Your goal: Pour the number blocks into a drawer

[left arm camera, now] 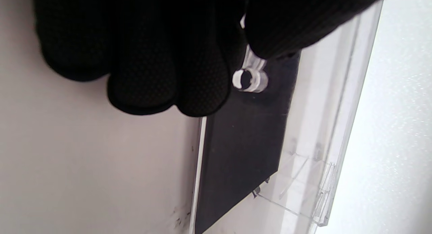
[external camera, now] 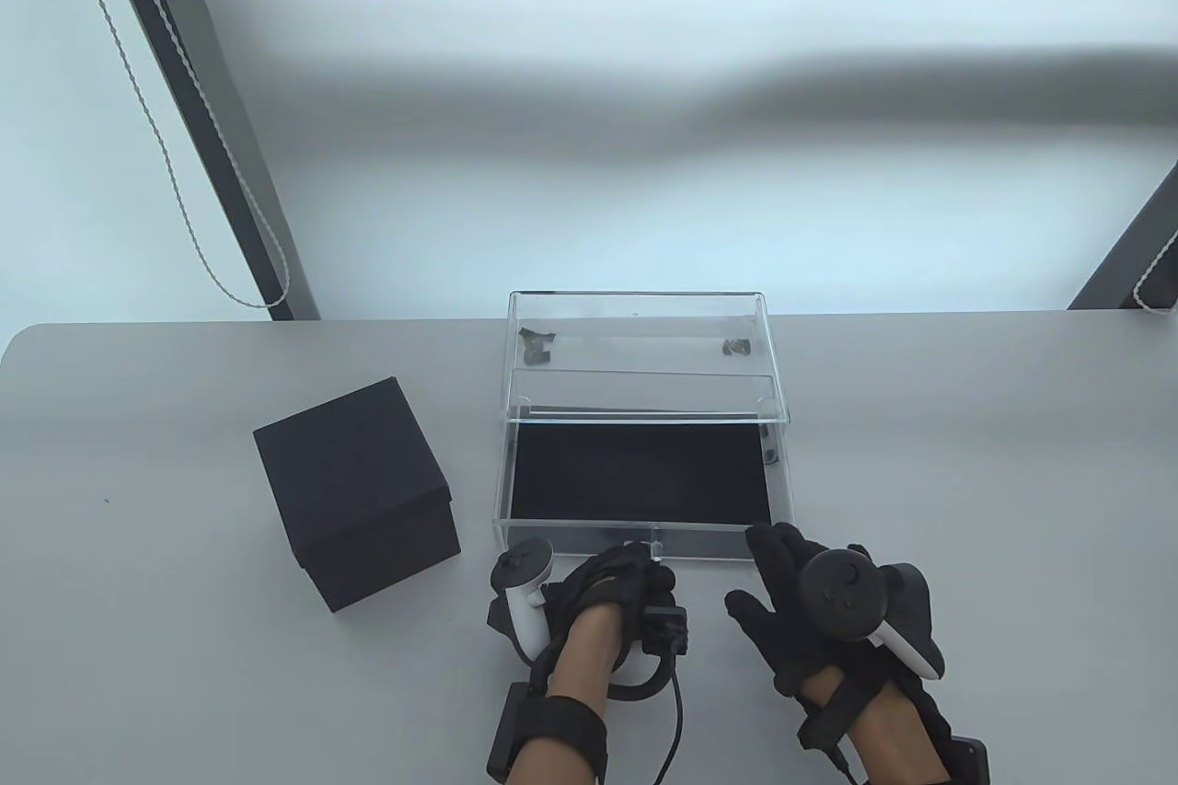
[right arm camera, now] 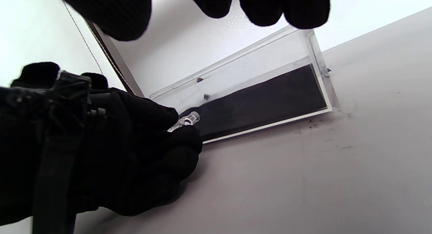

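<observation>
A clear acrylic drawer [external camera: 504, 490] with a black liner [external camera: 640, 475] stands pulled out of its clear case [external camera: 637, 334] at the table's middle. My left hand [external camera: 618, 578] pinches the drawer's small clear knob [left arm camera: 250, 79] at its front edge; the knob also shows in the right wrist view [right arm camera: 189, 119]. My right hand [external camera: 782, 587] hovers just right of it with fingers spread, holding nothing. A closed black box [external camera: 354, 490] sits to the left of the drawer. No number blocks are visible.
Small dark bits [external camera: 537, 345] lie inside the clear case at its back corners. The grey table [external camera: 966, 472] ends at a white wall behind the case. A beaded cord [external camera: 175, 168] hangs at the far left.
</observation>
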A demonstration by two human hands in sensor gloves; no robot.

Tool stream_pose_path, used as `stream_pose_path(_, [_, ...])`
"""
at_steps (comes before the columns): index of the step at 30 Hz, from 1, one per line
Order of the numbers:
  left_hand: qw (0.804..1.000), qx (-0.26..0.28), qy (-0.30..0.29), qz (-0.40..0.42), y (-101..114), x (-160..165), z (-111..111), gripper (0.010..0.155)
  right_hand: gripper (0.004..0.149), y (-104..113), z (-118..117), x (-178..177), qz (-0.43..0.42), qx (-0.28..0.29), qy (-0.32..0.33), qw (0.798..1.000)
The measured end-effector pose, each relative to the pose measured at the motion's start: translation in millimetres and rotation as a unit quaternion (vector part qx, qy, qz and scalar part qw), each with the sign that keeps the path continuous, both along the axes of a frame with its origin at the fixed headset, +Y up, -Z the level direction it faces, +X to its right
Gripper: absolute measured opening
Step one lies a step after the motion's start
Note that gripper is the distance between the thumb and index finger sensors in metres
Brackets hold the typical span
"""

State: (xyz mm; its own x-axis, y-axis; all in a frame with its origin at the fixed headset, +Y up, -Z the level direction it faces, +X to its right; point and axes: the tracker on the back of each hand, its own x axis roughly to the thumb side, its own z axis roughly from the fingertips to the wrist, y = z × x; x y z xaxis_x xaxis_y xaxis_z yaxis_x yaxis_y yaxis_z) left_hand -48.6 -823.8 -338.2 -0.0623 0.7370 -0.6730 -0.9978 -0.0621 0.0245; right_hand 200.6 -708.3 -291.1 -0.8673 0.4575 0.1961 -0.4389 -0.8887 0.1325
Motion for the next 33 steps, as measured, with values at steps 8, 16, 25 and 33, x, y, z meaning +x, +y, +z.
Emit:
stream_pose_path(8, [0.996, 0.035, -0.075, -0.038, 18, -14, 4, 0.07, 0.079, 0, 1, -4, 0.005, 0.002, 0.008, 1.0])
stream_pose_path(16, [0.972, 0.131, -0.142, -0.131, 57, -34, 12, 0.069, 0.078, -1, 2, -5, 0.007, -0.002, 0.011, 1.0])
stream_pose_path(25, [0.881, 0.298, -0.181, -0.321, 117, -56, 14, 0.069, 0.078, -1, 2, -5, 0.006, -0.002, 0.011, 1.0])
stream_pose_path(33, [0.772, 0.387, -0.17, -0.475, 169, -81, -9, 0.069, 0.078, 0, 2, -6, 0.01, -0.006, 0.013, 1.0])
